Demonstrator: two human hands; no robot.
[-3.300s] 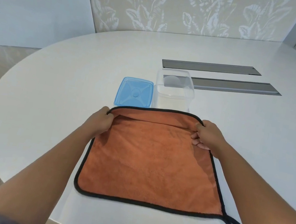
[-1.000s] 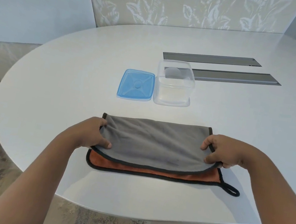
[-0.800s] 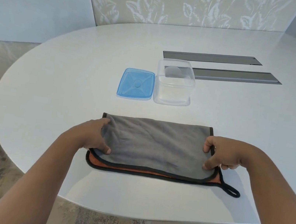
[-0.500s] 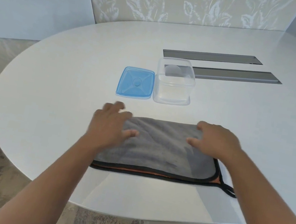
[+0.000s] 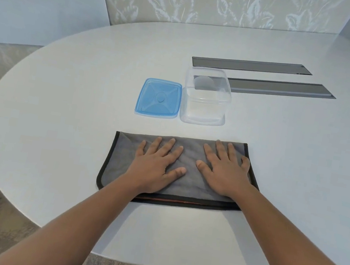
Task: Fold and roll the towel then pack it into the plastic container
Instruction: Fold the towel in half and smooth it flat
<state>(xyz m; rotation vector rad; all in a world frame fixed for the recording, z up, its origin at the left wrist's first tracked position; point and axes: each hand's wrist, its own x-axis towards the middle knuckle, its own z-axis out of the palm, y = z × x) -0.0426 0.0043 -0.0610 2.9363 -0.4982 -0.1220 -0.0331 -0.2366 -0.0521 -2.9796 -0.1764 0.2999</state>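
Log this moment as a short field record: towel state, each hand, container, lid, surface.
towel: grey side up, folded in half, a thin orange strip showing at its near edge, flat on the table
left hand: flat, fingers spread, pressing the towel's left half
right hand: flat, fingers spread, pressing the towel's right half
plastic container: clear, open, empty, beyond the towel
lid: blue, lying flat just left of the container
table: white, rounded, with two grey slot covers
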